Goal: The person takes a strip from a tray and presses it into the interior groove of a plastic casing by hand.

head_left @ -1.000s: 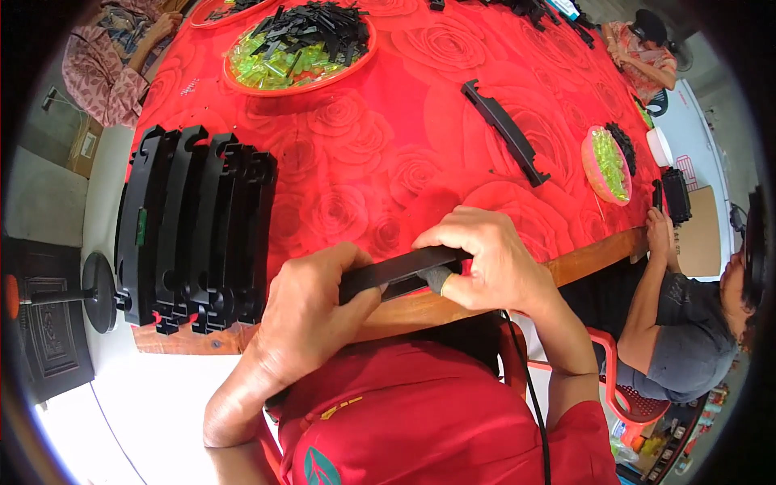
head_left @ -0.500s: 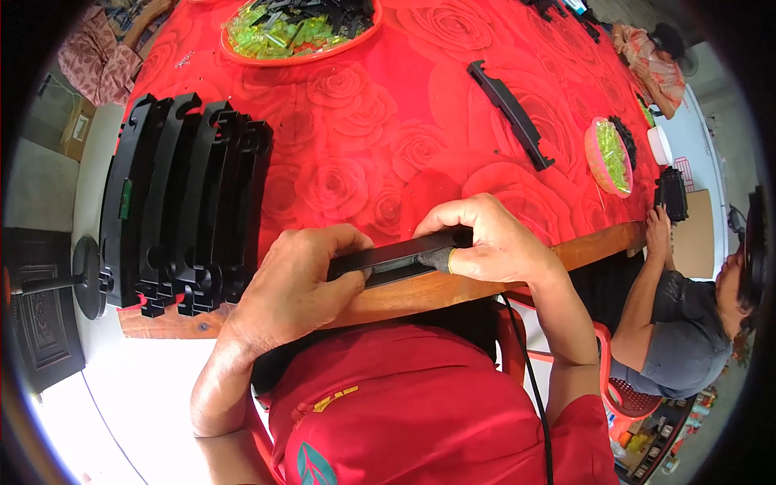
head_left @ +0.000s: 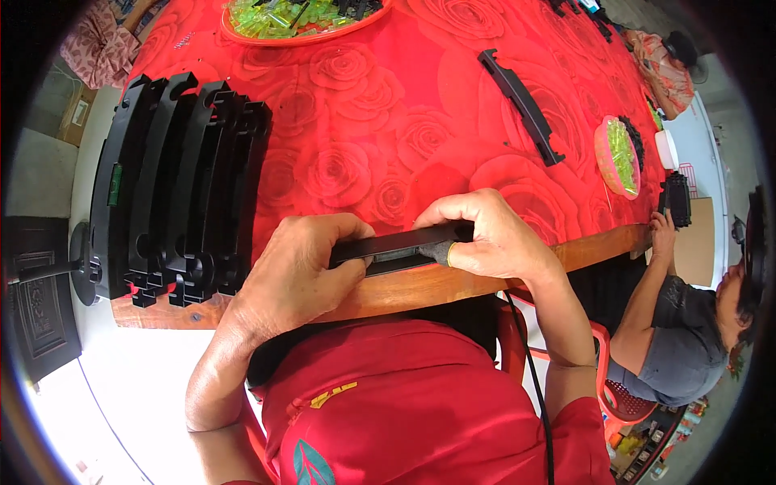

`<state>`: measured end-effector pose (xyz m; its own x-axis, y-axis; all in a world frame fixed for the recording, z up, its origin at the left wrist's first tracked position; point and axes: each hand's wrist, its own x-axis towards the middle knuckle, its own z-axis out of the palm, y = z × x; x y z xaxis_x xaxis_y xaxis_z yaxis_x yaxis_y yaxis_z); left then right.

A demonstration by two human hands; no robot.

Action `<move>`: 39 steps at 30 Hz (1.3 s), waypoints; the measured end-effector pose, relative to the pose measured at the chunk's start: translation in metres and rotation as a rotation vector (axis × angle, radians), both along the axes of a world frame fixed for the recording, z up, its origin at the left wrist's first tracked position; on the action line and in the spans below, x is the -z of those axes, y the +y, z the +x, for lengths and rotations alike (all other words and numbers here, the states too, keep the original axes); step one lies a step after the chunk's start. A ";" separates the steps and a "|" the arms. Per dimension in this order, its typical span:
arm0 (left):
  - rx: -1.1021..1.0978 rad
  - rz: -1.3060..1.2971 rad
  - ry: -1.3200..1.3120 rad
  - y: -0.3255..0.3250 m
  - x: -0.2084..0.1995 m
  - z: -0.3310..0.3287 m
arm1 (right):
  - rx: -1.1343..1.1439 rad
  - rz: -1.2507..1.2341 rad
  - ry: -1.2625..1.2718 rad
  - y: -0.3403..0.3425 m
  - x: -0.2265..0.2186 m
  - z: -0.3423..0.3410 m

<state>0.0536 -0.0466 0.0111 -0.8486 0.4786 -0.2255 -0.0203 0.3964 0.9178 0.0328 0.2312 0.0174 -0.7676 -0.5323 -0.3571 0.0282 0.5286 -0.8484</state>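
Between my two hands, at the table's near edge, is a long black plastic bar point(head_left: 396, 246) with a recessed slot along it. My left hand point(head_left: 303, 271) is closed round its left end, thumb on the near side and fingers over the far side. Its right end is pinched by my right hand point(head_left: 485, 238), whose thumb wears a dark cover and presses at the slot. My palms and fingers hide both ends. Whether anything sits inside the slot I cannot make out.
Several similar black bars point(head_left: 174, 186) are stacked at the left edge. Another black bar point(head_left: 521, 107) lies far right. A red-rimmed tray point(head_left: 303, 40) holds yellow-green clear pieces and black parts; a pink basket point(head_left: 605, 166) holds more. A co-worker point(head_left: 679, 339) sits at right, a hand on black parts.
The view has shifted slightly, so the tray sits higher and the stack further left. Both hands still grip the black bar, which now lies more level.
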 end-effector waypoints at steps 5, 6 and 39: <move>-0.013 0.004 -0.028 0.002 0.000 0.000 | 0.002 0.006 0.036 -0.001 -0.001 -0.001; -0.018 0.009 -0.018 0.002 0.002 0.001 | -0.009 0.019 0.018 -0.001 -0.001 -0.002; 0.004 -0.010 0.082 0.004 0.001 0.005 | -0.031 0.009 0.112 0.001 -0.006 -0.006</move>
